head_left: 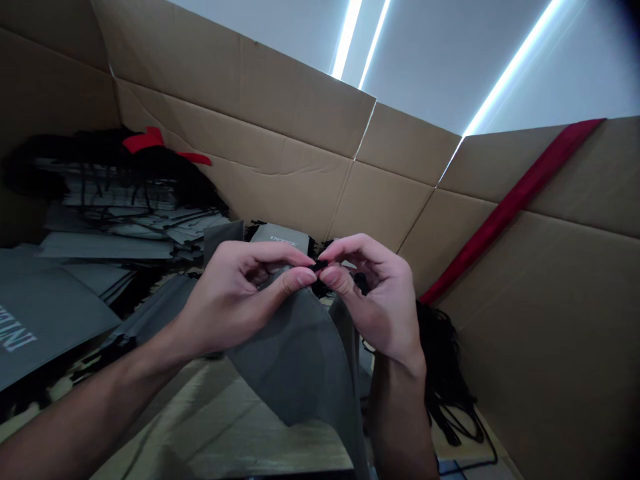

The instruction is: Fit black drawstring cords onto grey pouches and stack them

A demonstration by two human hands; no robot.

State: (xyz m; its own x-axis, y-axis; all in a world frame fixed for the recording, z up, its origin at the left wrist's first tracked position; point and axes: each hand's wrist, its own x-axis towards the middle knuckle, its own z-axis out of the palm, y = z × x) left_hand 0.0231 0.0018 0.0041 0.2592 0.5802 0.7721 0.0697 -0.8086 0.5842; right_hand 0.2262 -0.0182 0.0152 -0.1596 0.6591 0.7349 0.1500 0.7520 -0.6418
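A grey fabric bag [295, 360] hangs below my two hands, above the table. My left hand [250, 287] pinches a small black cord at the bag's upper edge between thumb and forefinger. Facing it, my right hand [375, 287] pinches the same black cord [319, 265] from the other side, the fingertips of both hands almost touching. Whether the cord is knotted there is too small to tell. The lower part of the bag hangs loose between my forearms.
Stacked grey bags [110, 243] with black cords fill the left side. A printed grey bag [45, 313] lies nearer. Black cords [445, 360] hang at the right. Cardboard walls [280, 147] surround the wooden table [240, 427]; a red strap [510, 207] crosses the right wall.
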